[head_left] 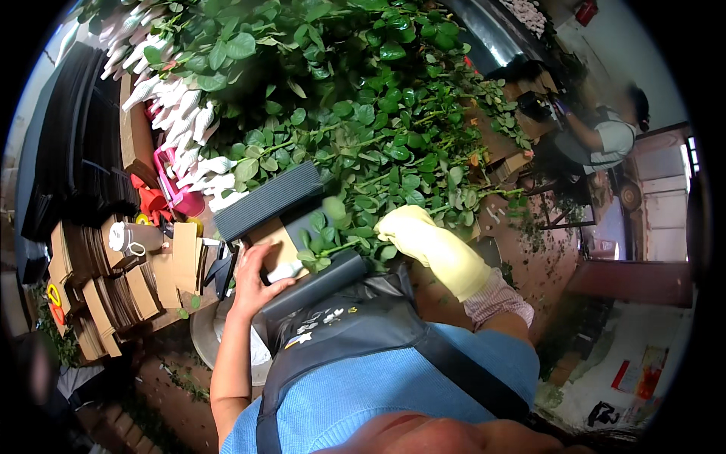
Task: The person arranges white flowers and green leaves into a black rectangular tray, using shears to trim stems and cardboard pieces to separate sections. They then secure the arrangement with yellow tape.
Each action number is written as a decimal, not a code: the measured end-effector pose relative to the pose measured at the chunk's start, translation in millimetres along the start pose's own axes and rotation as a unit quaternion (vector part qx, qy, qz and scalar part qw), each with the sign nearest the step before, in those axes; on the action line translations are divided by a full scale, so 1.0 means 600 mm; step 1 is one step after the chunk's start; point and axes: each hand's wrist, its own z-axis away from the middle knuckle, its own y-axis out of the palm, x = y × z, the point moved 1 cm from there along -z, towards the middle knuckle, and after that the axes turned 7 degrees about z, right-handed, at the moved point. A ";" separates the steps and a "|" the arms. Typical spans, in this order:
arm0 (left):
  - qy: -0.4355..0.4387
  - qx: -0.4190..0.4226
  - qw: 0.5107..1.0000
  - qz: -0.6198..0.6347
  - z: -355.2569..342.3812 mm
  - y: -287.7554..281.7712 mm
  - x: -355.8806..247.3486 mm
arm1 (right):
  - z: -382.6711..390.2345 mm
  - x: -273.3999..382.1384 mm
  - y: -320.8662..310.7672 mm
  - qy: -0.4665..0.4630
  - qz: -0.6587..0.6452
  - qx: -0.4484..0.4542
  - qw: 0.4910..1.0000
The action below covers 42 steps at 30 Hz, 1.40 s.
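Note:
My left hand (257, 278), bare, rests at the edge of a brown cardboard piece (277, 244), its thumb and fingers apart. Beside the thumb lies a rose bud in a white net sleeve (286, 270), with a leafy rose stem (327, 248) running right from it. My right hand (432, 248) wears a pale yellow glove; its fingers are closed around the stem's far end, though the grip itself is partly hidden. A dark ribbed sheet (268, 200) stands beyond the cardboard, and a dark rolled edge (318, 286) lies nearest my apron.
Leafy rose stems (355, 129) heap across the table, with white-sleeved buds (181, 113) at left. Cardboard pieces (136, 291), a white lidded cup (134, 237), red-handled tools (151, 200) and stacked dark sheets (72, 144) stand left. Another person (609, 140) works at far right.

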 end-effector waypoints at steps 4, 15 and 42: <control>0.021 0.058 0.998 -0.018 -0.001 -0.004 -0.004 | -0.024 -0.033 -0.011 -0.177 0.135 -0.132 0.966; -0.035 0.161 0.986 -0.008 -0.029 -0.022 -0.029 | -0.140 0.115 -0.215 -0.140 0.263 -0.401 0.866; -0.034 0.046 0.998 0.031 -0.018 0.011 -0.002 | -0.193 0.099 -0.220 -0.155 0.332 -0.561 0.742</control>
